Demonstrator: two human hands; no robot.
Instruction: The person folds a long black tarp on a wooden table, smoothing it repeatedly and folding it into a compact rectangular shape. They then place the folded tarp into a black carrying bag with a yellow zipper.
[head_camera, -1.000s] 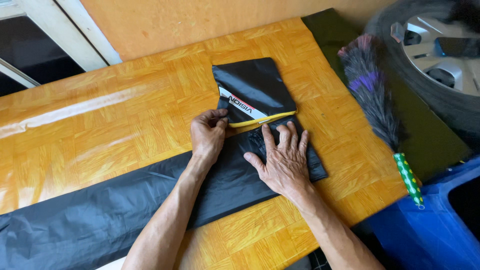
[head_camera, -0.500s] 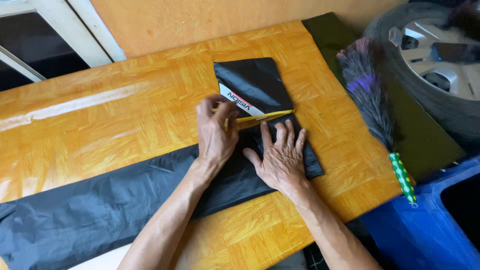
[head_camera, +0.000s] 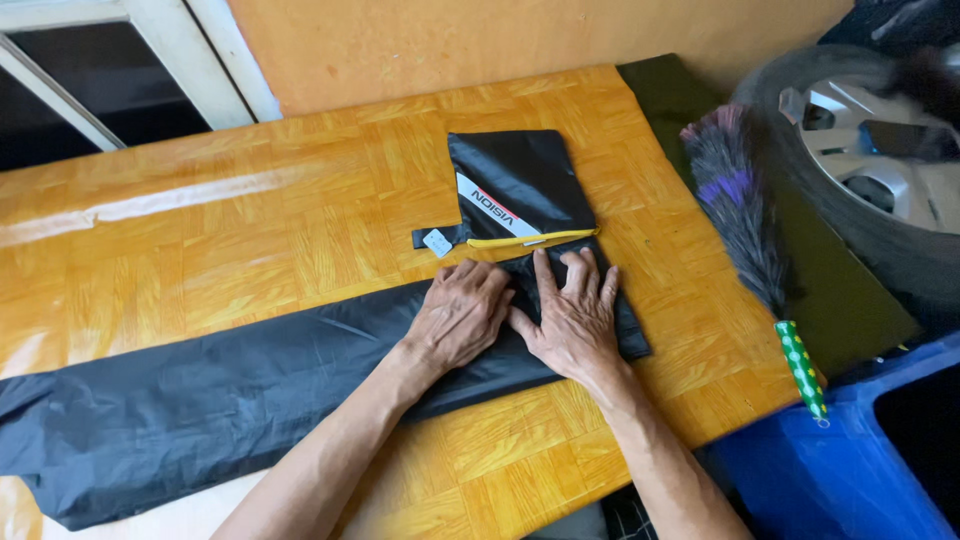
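Note:
A long strip of folded black fabric (head_camera: 200, 400) lies across the orange wood-patterned table (head_camera: 250, 230). Its right end sits under both my hands. My left hand (head_camera: 462, 318) is curled, knuckles up, pressing the fabric near its end. My right hand (head_camera: 572, 310) lies flat beside it, fingers spread, pressing the same end down. Just beyond my fingers lies a small black pouch (head_camera: 520, 185) with a yellow zipper edge, a white stripe and a small tag at its left corner.
A feather duster (head_camera: 745, 230) with a green dotted handle lies along the table's right edge on a dark mat (head_camera: 850, 300). A car wheel (head_camera: 870, 160) leans at the right. A blue bin (head_camera: 840, 470) stands at the lower right. A window frame (head_camera: 130, 60) is at the upper left.
My left hand slid down off the pouch's zipper edge and now sits curled on the fabric next to my right hand. The camera view shifted slightly.

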